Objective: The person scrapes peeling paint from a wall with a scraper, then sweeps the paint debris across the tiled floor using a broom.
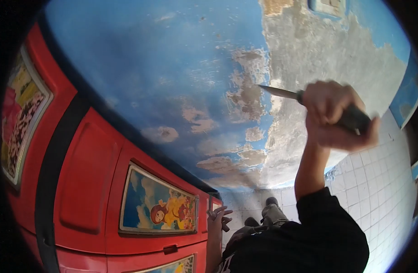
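A knife [281,92] with a pointed metal blade and a dark handle is gripped in my right hand [334,109], which is raised and slightly blurred. The blade points left, its tip in front of a patch of peeling paint on the blue wall [172,59]; whether it touches the wall I cannot tell. Low beside the red cabinet, my left hand [218,217] has its fingers apart. A small dark shape shows at those fingers, too small to make out.
Bare grey plaster [304,59] covers the wall's right part, below a switch plate [327,7]. On the left stands the red cabinet [88,173] with picture panels [143,214]. White floor tiles [363,182] lie at the right, and my shoe [271,200] is below the wall.
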Action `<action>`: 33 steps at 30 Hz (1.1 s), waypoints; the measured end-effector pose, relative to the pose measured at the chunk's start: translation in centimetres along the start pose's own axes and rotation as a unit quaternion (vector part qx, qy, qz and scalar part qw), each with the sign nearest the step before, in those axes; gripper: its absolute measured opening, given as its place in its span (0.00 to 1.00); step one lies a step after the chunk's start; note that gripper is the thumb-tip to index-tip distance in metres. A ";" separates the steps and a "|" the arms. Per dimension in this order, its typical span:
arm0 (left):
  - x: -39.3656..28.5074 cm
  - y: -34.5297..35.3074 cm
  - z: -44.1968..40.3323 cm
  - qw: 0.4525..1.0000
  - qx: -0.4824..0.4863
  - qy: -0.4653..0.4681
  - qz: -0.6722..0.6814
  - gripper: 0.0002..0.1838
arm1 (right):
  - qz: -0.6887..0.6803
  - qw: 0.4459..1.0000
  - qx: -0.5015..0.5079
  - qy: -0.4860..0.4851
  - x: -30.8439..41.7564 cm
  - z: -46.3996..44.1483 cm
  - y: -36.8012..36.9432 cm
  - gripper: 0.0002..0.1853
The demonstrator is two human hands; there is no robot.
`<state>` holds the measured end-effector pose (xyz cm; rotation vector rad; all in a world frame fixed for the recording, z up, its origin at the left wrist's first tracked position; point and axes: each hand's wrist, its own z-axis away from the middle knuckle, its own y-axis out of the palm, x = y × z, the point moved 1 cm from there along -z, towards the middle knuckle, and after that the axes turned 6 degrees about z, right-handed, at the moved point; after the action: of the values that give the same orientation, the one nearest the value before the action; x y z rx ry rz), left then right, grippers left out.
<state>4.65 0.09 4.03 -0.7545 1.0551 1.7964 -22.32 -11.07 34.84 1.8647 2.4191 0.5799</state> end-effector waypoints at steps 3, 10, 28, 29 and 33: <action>-0.6 -0.1 0.2 1.000 -0.005 0.003 -0.001 0.12 | 0.071 0.996 -0.047 0.003 -5.0 2.2 0.6 0.30; -0.8 -0.8 0.8 1.000 -0.016 0.014 0.010 0.13 | 0.029 0.999 0.017 -0.005 -5.5 4.2 2.3 0.28; -0.4 -2.9 1.6 0.996 -0.083 0.020 0.031 0.12 | 0.152 0.972 0.065 0.166 -10.7 7.6 3.1 0.27; -0.3 -2.4 1.7 0.997 -0.068 0.030 0.025 0.12 | 0.175 0.930 0.134 0.293 -12.2 10.2 2.6 0.23; 0.0 -1.9 0.9 0.998 -0.030 0.038 0.026 0.12 | 0.133 0.866 0.266 0.401 -10.9 20.2 1.1 0.23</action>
<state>6.33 1.33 3.74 -0.8455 1.0822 1.8631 -13.20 -15.55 14.22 2.6151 3.0814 0.9355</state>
